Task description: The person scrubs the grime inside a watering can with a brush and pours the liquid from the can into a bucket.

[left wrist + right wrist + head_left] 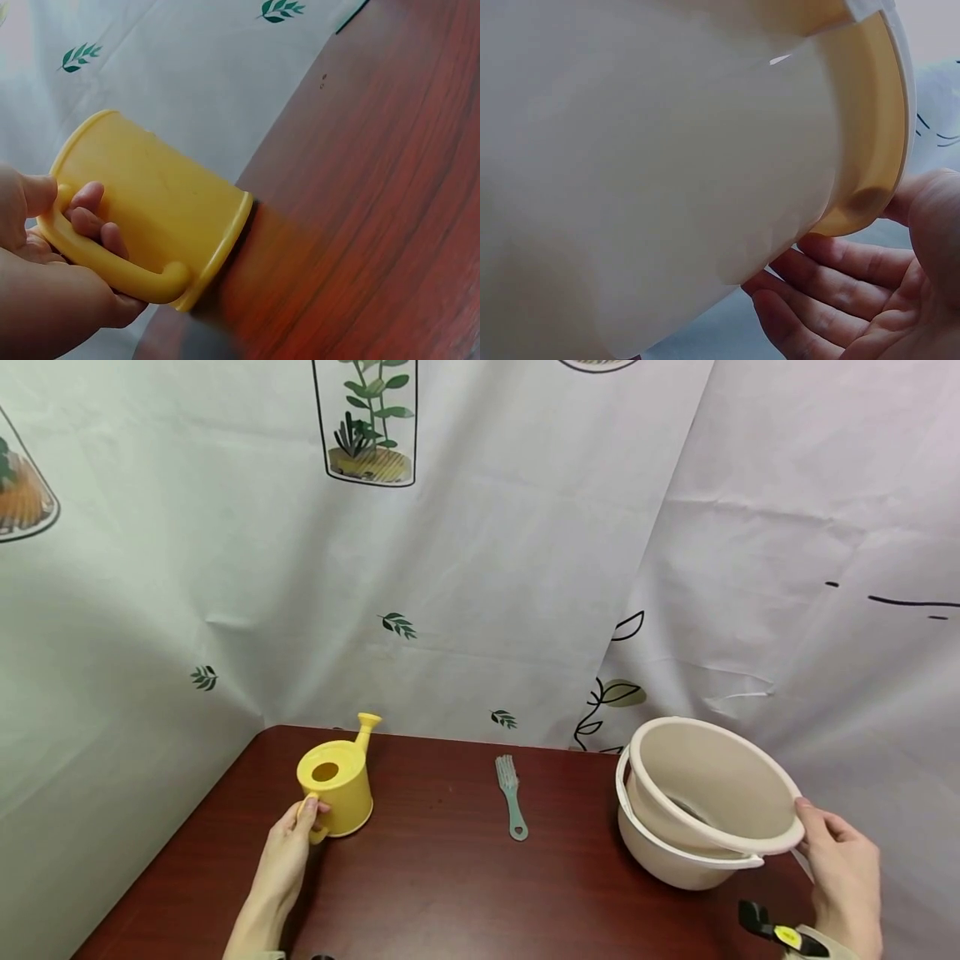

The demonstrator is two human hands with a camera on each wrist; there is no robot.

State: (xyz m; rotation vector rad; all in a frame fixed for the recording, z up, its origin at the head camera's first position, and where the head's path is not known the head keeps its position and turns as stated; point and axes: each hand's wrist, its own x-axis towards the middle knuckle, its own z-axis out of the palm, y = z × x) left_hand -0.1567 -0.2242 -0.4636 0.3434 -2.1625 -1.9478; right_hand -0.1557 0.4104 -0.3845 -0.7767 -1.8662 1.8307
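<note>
My left hand [285, 852] grips the handle of a yellow watering can [347, 797], which stands at the table's left with its spout pointing away. In the left wrist view, fingers curl through the loop of the can's handle [112, 266]. At the right, my right hand [847, 860] pinches the rim of a beige plastic basin [720, 768]. This basin sits tilted inside a second beige bucket [675, 864] with a strap-like handle. The right wrist view shows the thumb at the rim and the fingers against the outer wall [705, 165].
A small grey-green hand fork [513, 797] lies mid-table, tines toward the back. The dark red-brown table [450, 885] meets a hanging white cloth [480, 568] printed with leaves and jars behind it and at its sides.
</note>
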